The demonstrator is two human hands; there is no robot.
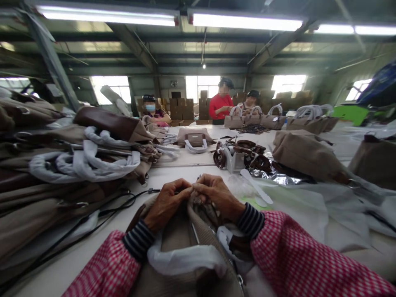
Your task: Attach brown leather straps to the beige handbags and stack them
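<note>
A tan handbag (182, 239) lies in front of me at the table's near edge, its handle wrapped in white plastic (185, 258). My left hand (165, 202) and my right hand (215, 194) meet over the bag's far end. Both are closed, with fingertips pinched together on a small metal part at the bag's top edge. What exactly they pinch is too small to make out. My sleeves are red-and-white check with striped cuffs.
A tall stack of tan bags (62, 165) fills the left. Black cords (117, 204) trail from it. More bags (306, 154) lie right, with brown straps (247, 154), foil and a white tool (256, 185). Three people (221, 103) work at the table's far end.
</note>
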